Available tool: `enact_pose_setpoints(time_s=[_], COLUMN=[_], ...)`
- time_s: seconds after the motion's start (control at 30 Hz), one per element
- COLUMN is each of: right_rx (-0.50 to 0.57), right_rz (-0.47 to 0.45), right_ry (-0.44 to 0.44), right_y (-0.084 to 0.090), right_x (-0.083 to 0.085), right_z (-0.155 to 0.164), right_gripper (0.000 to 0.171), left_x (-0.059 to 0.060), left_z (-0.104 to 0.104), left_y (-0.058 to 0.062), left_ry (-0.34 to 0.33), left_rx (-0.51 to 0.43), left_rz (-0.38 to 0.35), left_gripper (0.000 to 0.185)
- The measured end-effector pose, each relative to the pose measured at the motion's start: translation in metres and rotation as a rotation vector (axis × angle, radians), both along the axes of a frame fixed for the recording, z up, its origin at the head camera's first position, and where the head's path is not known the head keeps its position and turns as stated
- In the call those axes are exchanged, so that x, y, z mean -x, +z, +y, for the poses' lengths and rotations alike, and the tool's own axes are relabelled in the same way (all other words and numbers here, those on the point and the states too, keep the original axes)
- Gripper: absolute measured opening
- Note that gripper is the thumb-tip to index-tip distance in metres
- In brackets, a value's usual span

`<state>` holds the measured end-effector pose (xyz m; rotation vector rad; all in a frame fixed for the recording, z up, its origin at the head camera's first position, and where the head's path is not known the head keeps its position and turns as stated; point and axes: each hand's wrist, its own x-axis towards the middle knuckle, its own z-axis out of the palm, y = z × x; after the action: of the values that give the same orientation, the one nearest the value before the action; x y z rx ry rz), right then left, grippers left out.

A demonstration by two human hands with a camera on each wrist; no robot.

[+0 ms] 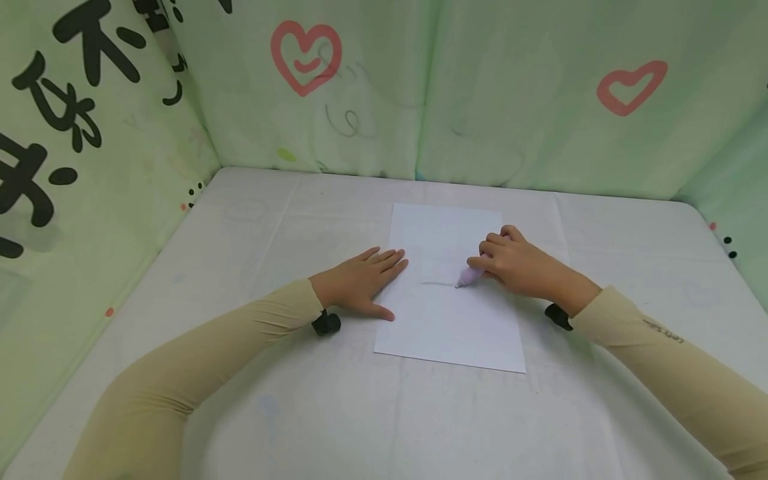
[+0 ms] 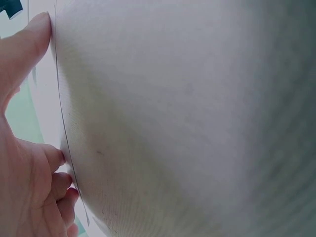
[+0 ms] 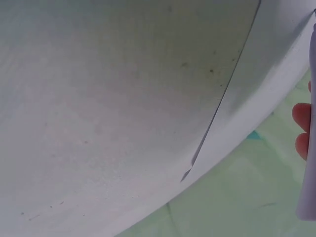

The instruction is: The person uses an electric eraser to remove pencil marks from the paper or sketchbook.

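A white sheet of paper (image 1: 447,337) lies on the white-covered table. My left hand (image 1: 360,283) rests flat across its left edge, fingers straight and thumb spread. In the left wrist view, the fingertips and thumb (image 2: 29,44) touch along that edge. My right hand (image 1: 522,265) grips a thick lilac pen (image 1: 470,275), its narrow tip down at the paper. From the tip a faint grey line (image 1: 438,284) runs left. The right wrist view catches only the pen's body (image 3: 307,173) and two fingertips (image 3: 301,117) at the right border; the tip's contact is unclear there.
The creased white tablecloth (image 1: 270,400) spreads around the sheet. Green curtains (image 1: 510,100) with red hearts and black lettering stand along the back and sides. Dark wrist devices (image 1: 327,323) sit under both cuffs.
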<state>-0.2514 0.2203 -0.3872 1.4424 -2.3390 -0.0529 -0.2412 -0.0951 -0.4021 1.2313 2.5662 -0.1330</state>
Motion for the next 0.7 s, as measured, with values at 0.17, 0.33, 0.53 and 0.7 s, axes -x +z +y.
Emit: enact_pose_setpoints(time_s=[0.17,0.33,0.53,0.7], right_rx=[0.012,0.004,-0.025,-0.016], right_rz=[0.017,0.015,0.003,0.001], right_ry=[-0.013,-0.006,-0.018,0.006], right_y=[0.0007,0.0004,0.0015,0.0037], right_x=[-0.0005,-0.0012,-0.0007,-0.0011], right_z=[-0.0002,-0.004,-0.0017,0.0021], right_gripper=[0.027,0.027,0.026,0.027], left_x=[-0.0002,-0.0004,-0.0001,0.0003], left_z=[0.0001,0.0002,0.0007,0.0011], left_y=[0.0001,-0.0006,-0.0019,-0.0011], left_ry=[-0.001,0.0,-0.001,0.0], left_rx=[0.004,0.011,0.015,0.02], left_rz=[0.005,0.007,0.01,0.004], left_gripper=[0.1,0.101,0.101,0.101])
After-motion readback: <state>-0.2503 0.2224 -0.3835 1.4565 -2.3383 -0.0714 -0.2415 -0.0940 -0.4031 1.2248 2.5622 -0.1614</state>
